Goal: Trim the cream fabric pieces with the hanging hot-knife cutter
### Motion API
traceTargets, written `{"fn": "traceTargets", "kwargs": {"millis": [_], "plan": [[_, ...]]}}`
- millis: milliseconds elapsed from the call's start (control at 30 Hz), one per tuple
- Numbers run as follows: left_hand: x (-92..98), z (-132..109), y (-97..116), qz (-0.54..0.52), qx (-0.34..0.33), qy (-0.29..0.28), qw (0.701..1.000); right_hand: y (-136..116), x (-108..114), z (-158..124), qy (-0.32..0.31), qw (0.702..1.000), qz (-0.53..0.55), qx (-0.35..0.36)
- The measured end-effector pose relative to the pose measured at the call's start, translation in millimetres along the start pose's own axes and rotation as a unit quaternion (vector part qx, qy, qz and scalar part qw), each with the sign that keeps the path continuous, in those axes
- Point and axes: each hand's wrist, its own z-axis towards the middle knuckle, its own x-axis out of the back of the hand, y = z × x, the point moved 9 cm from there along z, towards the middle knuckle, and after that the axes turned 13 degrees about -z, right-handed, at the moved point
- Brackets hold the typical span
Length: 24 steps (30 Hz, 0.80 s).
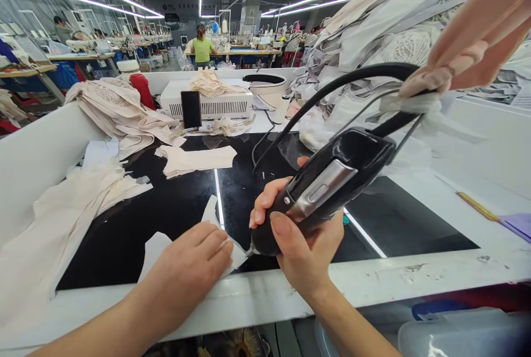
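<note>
My right hand [295, 235] is wrapped round a black hand-held tool [327, 183] with a silver trigger plate; its fine tip touches the edge of a small white fabric piece [209, 214] on the black glass work surface [174, 208]. A black cable [332, 87] runs up from the tool's rear. My left hand [191, 260] lies flat with its fingers together, pressing that fabric piece down close to the tool's tip.
Cream fabric pieces lie at left [62, 219], in a folded stack [194, 159] and in a pile [120, 108]. A white box unit [215, 104] with a dark phone [191, 108] stands behind. Fabric heaps [398, 25] rise at right. A person in green [202, 47] works far off.
</note>
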Motion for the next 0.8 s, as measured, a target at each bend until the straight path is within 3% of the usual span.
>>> {"fn": "traceTargets", "kwargs": {"millis": [100, 200, 500, 800], "plan": [[-6.1, 5, 17, -0.063, -0.065, 0.014, 0.996, -1, 0, 0, 0.001, 1.000, 0.002, -0.005], [-13.5, 5, 21, -0.088, -0.085, 0.010, 0.992, 0, 1, -1, 0.003, 1.000, -0.002, -0.010], [-22.4, -9, -1, -0.122, -0.021, -0.028, 0.992, 3, 2, -2, 0.002, 1.000, -0.010, -0.021], [-27.0, -14, -3, -0.141, 0.001, -0.041, 0.989, -1, -3, -1, -0.005, 1.000, -0.010, -0.020]]}}
